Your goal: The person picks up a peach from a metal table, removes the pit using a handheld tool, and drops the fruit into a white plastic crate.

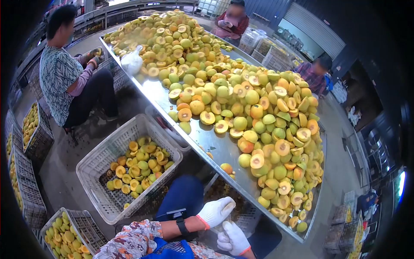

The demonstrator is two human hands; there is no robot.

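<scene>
My left hand (216, 211), in a white knitted glove, is closed with its fingers curled. A pale tan patch shows at its fingertips, too small to name. Just below it my right hand (233, 238), also gloved in white, is closed with the thumb up against the fingers; whatever it holds is hidden. Both hands are close together above my lap, beside the near edge of a metal table (202, 140). Heaped on that table are yellow-green peaches (252, 110), many cut in half. To the left stands a grey plastic crate (92, 172) with hollowed peach halves (140, 166) inside.
A crate of peach pieces (64, 235) stands at lower left, with more crates (28, 181) behind it. A person (73, 77) sits left of the table; two others (233, 23) (315, 75) are across it. A white plastic bag (132, 61) lies on the table edge.
</scene>
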